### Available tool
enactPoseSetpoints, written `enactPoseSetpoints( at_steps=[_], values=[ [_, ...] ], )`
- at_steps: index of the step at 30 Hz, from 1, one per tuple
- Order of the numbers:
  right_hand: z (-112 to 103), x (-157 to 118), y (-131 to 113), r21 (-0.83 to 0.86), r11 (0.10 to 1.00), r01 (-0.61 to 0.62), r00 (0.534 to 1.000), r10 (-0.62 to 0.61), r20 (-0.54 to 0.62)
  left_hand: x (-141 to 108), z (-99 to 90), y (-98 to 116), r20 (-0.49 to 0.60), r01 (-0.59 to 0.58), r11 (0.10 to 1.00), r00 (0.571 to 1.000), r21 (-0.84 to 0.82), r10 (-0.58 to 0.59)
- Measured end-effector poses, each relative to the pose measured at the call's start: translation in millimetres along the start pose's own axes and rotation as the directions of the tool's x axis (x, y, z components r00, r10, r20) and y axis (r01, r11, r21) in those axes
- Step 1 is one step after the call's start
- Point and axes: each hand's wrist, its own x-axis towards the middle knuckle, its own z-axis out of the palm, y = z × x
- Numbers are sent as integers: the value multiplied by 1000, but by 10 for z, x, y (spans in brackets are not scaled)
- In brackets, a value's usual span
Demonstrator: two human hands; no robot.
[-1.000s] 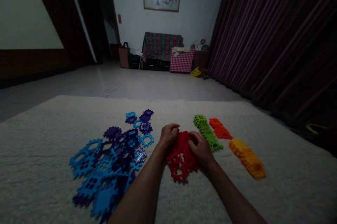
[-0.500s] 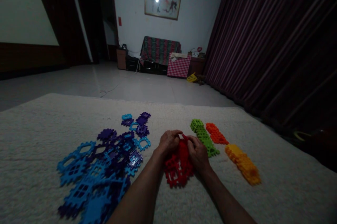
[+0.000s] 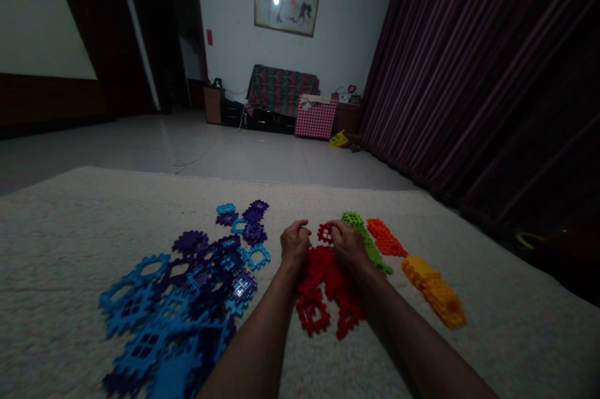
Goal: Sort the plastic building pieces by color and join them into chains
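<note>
Several red toothed plastic pieces point(image 3: 313, 314) lie in a loose pile between my forearms on the pale mat. My right hand point(image 3: 347, 244) pinches a small red window-shaped piece point(image 3: 325, 233) just beyond the pile. Over the pile's left edge is my left hand point(image 3: 295, 244), its fingers curled and the index finger pointing toward the red window piece without touching it; whether anything is inside the curl is hidden. Beside my right hand runs a row of green pieces point(image 3: 355, 220), partly covered by that hand.
Blue pieces point(image 3: 171, 374) and purple pieces point(image 3: 190, 241) are spread over the mat point(image 3: 140, 199) at the left. Orange-red pieces point(image 3: 384, 237) and a yellow-orange row point(image 3: 434, 289) lie at the right. A dark curtain point(image 3: 440, 74) hangs beyond them.
My hands have moved apart. The red window piece is now visible at my right fingertips, and the red pile beneath has spread, with pieces parted at its near end.
</note>
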Motion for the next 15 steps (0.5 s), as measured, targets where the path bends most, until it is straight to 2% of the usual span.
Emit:
enactPoseSetpoints(
  at_steps=[2,6,10,15],
  values=[
    [55,245,-22,-140,990,-28,993,44,113,18,3,-20,-9,19,1000,1000,-25,-19],
    [168,532,27,-212,977,-25,985,60,160,62,25,-102,-44,52,997,998,-48,-54],
    [179,534,116,-248,969,25,979,26,204,86,43,-147,-90,72,995,993,-69,-78],
    [158,474,114,-274,958,91,956,-7,294,99,35,-139,-120,97,986,986,-139,-114]
  ],
)
